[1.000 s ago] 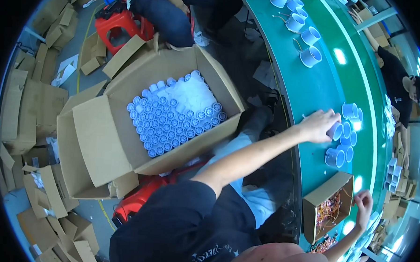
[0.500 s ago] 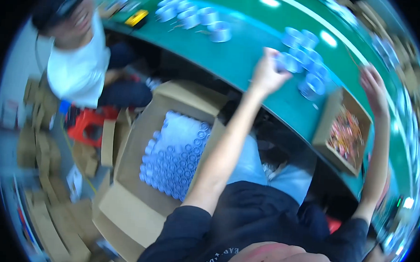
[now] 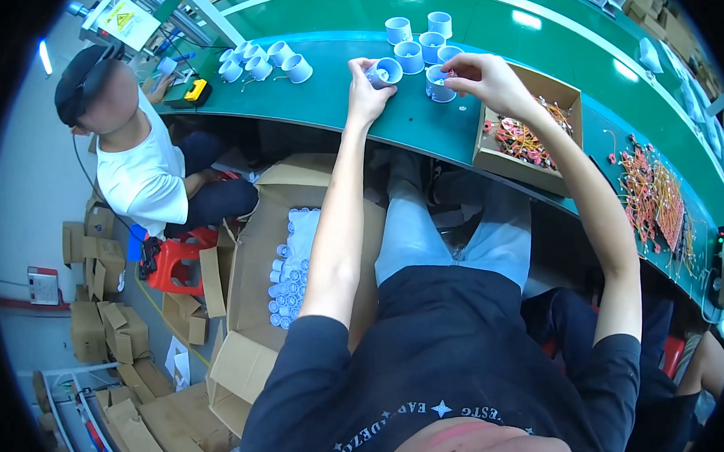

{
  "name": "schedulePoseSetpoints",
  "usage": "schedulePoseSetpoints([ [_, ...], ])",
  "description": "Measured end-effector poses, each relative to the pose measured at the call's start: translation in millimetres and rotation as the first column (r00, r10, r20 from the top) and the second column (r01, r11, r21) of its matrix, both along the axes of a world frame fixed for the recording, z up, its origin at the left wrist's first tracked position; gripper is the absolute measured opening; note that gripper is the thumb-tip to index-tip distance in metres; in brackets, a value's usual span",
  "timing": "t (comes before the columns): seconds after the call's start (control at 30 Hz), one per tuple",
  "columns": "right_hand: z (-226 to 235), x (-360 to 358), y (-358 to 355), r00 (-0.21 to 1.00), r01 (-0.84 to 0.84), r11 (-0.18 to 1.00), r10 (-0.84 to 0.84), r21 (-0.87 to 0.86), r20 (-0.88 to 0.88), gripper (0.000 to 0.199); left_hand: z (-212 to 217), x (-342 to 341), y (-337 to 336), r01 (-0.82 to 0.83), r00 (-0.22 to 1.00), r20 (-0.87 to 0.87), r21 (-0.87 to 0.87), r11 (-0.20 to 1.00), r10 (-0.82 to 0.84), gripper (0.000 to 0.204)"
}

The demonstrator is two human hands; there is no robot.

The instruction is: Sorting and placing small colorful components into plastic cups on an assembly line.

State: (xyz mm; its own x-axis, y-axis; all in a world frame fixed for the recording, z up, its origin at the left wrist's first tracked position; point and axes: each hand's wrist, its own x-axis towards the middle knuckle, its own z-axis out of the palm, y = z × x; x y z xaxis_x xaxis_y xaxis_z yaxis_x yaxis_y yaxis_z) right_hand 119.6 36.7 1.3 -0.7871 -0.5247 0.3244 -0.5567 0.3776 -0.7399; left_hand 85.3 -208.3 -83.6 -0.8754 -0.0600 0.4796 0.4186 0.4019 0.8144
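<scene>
In my left hand (image 3: 366, 98) is a pale blue plastic cup (image 3: 388, 70), tilted with its open mouth facing up toward me; something small shows inside. My right hand (image 3: 491, 85) has its fingers pinched together just over the mouth of another pale blue cup (image 3: 439, 89). Whatever those fingertips hold is too small and partly hidden to name. Several more cups, such as the near one (image 3: 408, 57), stand grouped on the green workbench (image 3: 418, 133) beyond both hands. Beside my right forearm sits a cardboard box (image 3: 514, 170) of red and orange wired parts (image 3: 521, 142).
A pile of wired parts (image 3: 656, 194) lies on the bench at the right. At left are more cups (image 3: 297, 68) and a yellow tool (image 3: 196, 91). A large carton (image 3: 252, 253) of cups stands below my left arm. A person (image 3: 143, 156) sits at the left.
The view has shifted. My right hand has come leftward from beyond the box of wired parts to the cups. My left hand now holds its cup apart from the group, to the left.
</scene>
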Motion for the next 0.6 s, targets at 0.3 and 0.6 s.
schedulePoseSetpoints([
  [0.3,11.3,15.8,27.7,0.957,0.158,0.987,-0.159,-0.024,-0.241,0.023,13.0,-6.1,6.0,0.225,0.974,-0.022,0.217,0.950,-0.226,0.064],
  [0.6,92.1,25.1,72.2,0.945,0.199,0.912,-0.276,-0.359,-0.176,0.015,94.9,-18.5,105.0,0.651,0.555,-0.291,0.735,0.190,-0.779,0.059],
])
